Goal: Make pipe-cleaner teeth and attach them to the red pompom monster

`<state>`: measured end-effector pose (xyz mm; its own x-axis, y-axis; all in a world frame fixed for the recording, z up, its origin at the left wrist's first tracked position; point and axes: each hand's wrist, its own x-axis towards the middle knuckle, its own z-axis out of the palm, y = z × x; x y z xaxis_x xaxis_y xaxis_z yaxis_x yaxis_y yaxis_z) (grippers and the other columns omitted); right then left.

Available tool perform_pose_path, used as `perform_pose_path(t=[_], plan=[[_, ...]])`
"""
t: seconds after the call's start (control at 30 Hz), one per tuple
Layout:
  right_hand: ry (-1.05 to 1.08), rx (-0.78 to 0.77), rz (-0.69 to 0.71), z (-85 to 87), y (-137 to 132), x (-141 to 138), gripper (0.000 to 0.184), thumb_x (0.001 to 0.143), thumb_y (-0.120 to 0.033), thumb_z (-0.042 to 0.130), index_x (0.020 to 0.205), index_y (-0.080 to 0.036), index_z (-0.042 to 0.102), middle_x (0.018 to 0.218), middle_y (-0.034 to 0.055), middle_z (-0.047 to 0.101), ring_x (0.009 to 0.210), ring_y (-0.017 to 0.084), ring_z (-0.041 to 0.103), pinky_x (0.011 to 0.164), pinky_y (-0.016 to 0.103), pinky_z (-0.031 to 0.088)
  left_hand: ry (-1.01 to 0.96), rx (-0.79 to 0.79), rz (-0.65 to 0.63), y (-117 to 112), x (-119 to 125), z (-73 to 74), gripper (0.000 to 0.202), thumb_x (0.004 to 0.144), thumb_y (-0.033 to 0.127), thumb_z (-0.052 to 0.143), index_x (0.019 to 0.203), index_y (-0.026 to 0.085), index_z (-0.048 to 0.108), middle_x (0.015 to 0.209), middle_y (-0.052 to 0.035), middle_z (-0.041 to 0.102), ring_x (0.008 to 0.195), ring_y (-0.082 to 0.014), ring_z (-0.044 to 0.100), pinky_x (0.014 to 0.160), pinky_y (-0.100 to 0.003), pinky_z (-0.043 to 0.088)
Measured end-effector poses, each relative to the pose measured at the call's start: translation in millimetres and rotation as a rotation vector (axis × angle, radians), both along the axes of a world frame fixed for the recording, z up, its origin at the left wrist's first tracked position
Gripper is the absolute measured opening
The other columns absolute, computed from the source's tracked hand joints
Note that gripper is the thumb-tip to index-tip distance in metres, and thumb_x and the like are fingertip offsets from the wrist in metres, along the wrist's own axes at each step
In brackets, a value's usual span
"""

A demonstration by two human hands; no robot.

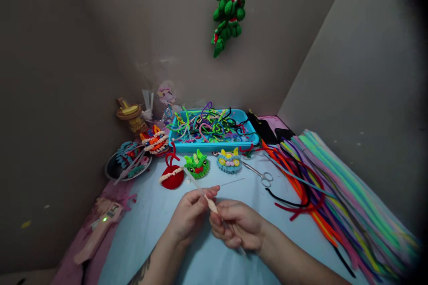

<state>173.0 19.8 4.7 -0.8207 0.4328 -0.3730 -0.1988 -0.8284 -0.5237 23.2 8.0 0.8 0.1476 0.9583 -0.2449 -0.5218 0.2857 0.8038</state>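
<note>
Between my hands is a pale translucent stick (193, 180), slanting from upper left to lower right. A short cream fuzzy coil (211, 205), like a wound pipe cleaner, sits around its middle. My left hand (190, 213) pinches the stick just above the coil. The fingers of my right hand (237, 222) close round the coil's lower end and the stick, whose far tip shows below them. Just beyond lie a red round piece with a cream strip (173, 177), a green pipe-cleaner creature head (198, 164) and a blue one with yellow horns (229, 161).
A blue tray (214, 147) of pipe-cleaner scraps stands at the back. Scissors (266, 179) and a thin wire (233, 181) lie before it. Long pipe cleaners (337, 182) fill the right. A pink glue gun (100, 231) and metal bowl (110, 173) are left.
</note>
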Motion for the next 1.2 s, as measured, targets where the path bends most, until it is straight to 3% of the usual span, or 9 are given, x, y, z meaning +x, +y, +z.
perform_pose_path(t=[0.17, 0.27, 0.4, 0.47, 0.63, 0.7, 0.93, 1.1, 1.2], plan=[[-0.253, 0.306, -0.193, -4.7, -4.6, -5.5, 0.038, 0.076, -0.051, 0.059, 0.066, -0.016, 0.050, 0.054, -0.0044, 0.044, 0.040, 0.005, 0.033, 0.036, 0.017, 0.024, 0.020, -0.016, 0.158, -0.4, 4.6, -6.5, 0.030, 0.055, 0.038, 0.084, 0.068, 0.013, 0.074, 0.084, -0.0081, 0.068, 0.083, -0.0209, 0.060, 0.080, -0.031, 0.044], [-0.545, 0.748, -0.246, -6.9, -7.3, -8.7, 0.031, 0.087, -0.041, 0.044, 0.066, -0.018, 0.049, 0.058, -0.0022, 0.044, 0.047, 0.010, 0.041, 0.044, 0.021, 0.033, 0.027, -0.043, 0.217, -0.2, 9.8, -9.3, 0.033, 0.053, 0.038, 0.085, 0.069, 0.011, 0.073, 0.078, -0.0072, 0.067, 0.070, -0.0174, 0.058, 0.069, -0.030, 0.045], [-0.883, 1.332, -0.459, -10.1, -8.3, -11.7, 0.021, 0.086, -0.019, 0.039, 0.070, -0.018, 0.053, 0.075, 0.0048, 0.052, 0.074, 0.018, 0.050, 0.069, 0.031, 0.042, 0.027, -0.065, 0.280, 0.9, 15.8, -9.2, 0.034, 0.054, 0.038, 0.084, 0.071, 0.010, 0.073, 0.066, -0.0035, 0.064, 0.061, -0.0121, 0.054, 0.063, -0.024, 0.043], [-0.864, 1.283, -0.447, -11.5, -7.3, -11.7, 0.022, 0.087, -0.022, 0.039, 0.070, -0.018, 0.054, 0.073, 0.0040, 0.052, 0.071, 0.017, 0.050, 0.066, 0.030, 0.042, 0.008, -0.060, 0.247, 1.4, 16.5, -7.6, 0.034, 0.056, 0.038, 0.083, 0.072, 0.010, 0.071, 0.062, -0.0022, 0.062, 0.059, -0.0109, 0.053, 0.061, -0.023, 0.043], [-0.390, 0.511, -0.315, -7.0, -3.5, -8.0, 0.038, 0.082, -0.053, 0.049, 0.078, -0.016, 0.057, 0.068, 0.0010, 0.055, 0.048, 0.009, 0.045, 0.041, 0.020, 0.033, -0.059, -0.039, 0.035, 1.7, 10.2, -4.1, 0.033, 0.070, 0.040, 0.073, 0.085, 0.011, 0.066, 0.053, 0.0005, 0.055, 0.045, -0.0130, 0.050, 0.044, -0.026, 0.041], [-0.269, 0.361, -0.337, -2.6, -3.1, -7.1, 0.042, 0.074, -0.056, 0.059, 0.080, -0.014, 0.058, 0.073, 0.0021, 0.057, 0.049, 0.008, 0.048, 0.041, 0.019, 0.034, -0.039, -0.035, 0.031, 2.3, 6.7, -3.6, 0.032, 0.072, 0.038, 0.072, 0.087, 0.011, 0.067, 0.053, 0.0003, 0.055, 0.045, -0.0132, 0.051, 0.045, -0.026, 0.041], [-0.322, 0.336, -0.321, -1.2, -3.5, -8.6, 0.043, 0.066, -0.055, 0.069, 0.070, -0.014, 0.058, 0.053, -0.0048, 0.051, 0.038, 0.004, 0.039, 0.034, 0.017, 0.025, 0.072, -0.063, 0.151, 4.6, 0.8, -0.3, 0.039, 0.062, 0.041, 0.080, 0.087, 0.012, 0.074, 0.087, -0.0105, 0.069, 0.076, -0.0170, 0.059, 0.071, -0.028, 0.044], [-0.452, 0.509, -0.284, -8.8, -2.0, -6.3, 0.037, 0.071, -0.050, 0.063, 0.070, -0.014, 0.058, 0.049, -0.0063, 0.049, 0.038, 0.005, 0.040, 0.038, 0.018, 0.029, 0.113, -0.040, 0.119, 3.7, -1.3, -5.1, 0.035, 0.062, 0.043, 0.079, 0.077, 0.012, 0.073, 0.064, -0.0045, 0.065, 0.055, -0.0129, 0.053, 0.061, -0.027, 0.041], [-0.619, 0.650, -0.302, -9.6, -2.3, -6.8, 0.026, 0.075, -0.040, 0.060, 0.066, -0.016, 0.056, 0.045, -0.0064, 0.048, 0.039, 0.007, 0.043, 0.042, 0.019, 0.033, 0.139, -0.053, 0.157, 3.8, 0.3, -9.3, 0.035, 0.059, 0.042, 0.081, 0.073, 0.011, 0.073, 0.062, -0.0043, 0.065, 0.056, -0.0139, 0.053, 0.060, -0.027, 0.040]])
